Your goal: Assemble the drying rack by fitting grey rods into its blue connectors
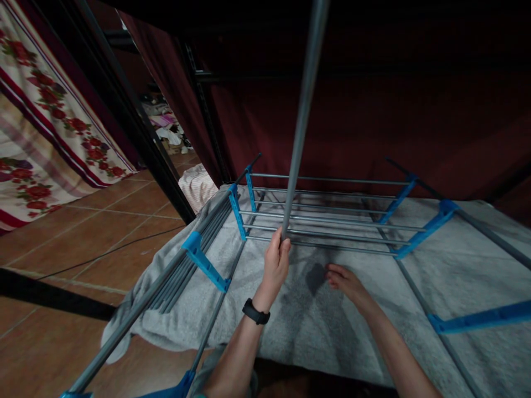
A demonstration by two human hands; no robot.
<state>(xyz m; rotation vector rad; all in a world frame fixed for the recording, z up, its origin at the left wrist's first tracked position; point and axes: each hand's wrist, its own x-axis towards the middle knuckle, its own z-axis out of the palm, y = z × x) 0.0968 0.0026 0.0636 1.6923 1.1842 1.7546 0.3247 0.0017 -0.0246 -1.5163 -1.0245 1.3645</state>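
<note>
My left hand (277, 258), with a black band on the wrist, is closed around the lower end of a long grey metal tube (304, 110). The tube rises steeply past the top of the view. Lower right, my right hand (343, 281) is held above the grey blanket (298, 326), with its fingers curled together. Whatever those fingers may hold is too small to make out. Beyond both hands stands a partly assembled rack: blue plastic brackets (238, 213) joined by thin crossbars (340, 221), with grey side poles (136, 309) reaching towards me.
Several loose grey tubes (186, 265) lie side by side on the blanket at left. A black metal frame post (136, 110) stands beside it, with a cable (112, 251) across the tiled floor (136, 221). Behind the rack hangs a dark red curtain (365, 127); a floral cloth (53, 110) hangs far left.
</note>
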